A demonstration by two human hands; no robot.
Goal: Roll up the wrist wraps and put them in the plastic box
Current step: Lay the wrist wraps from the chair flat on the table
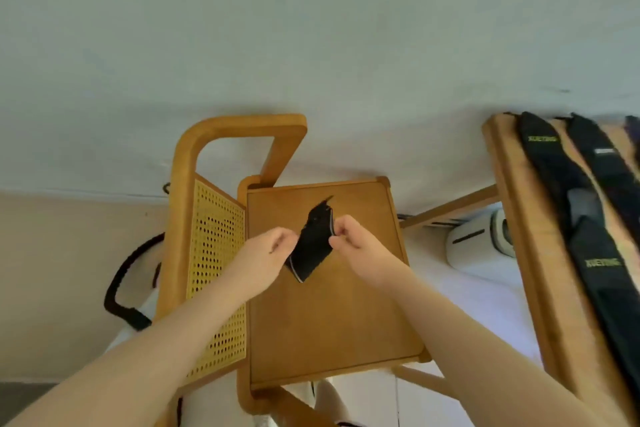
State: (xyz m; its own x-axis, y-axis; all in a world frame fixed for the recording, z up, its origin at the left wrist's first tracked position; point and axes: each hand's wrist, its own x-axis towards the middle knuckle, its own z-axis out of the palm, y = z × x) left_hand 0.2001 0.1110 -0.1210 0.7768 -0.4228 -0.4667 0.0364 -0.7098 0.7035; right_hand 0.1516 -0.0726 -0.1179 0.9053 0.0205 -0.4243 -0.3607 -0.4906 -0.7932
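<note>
Both grips were closed on one black wrist wrap [313, 243]: its lower left edge was pinched by the left hand [266, 253], its right edge by the right hand [349, 236], above the table [329, 340] near its far edge.

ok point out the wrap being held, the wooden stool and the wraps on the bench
wrist wrap [311, 246], head view, middle of the black band
stool [329, 322], head view, bare seat
wraps on bench [588, 253], head view, lower black strap
</note>
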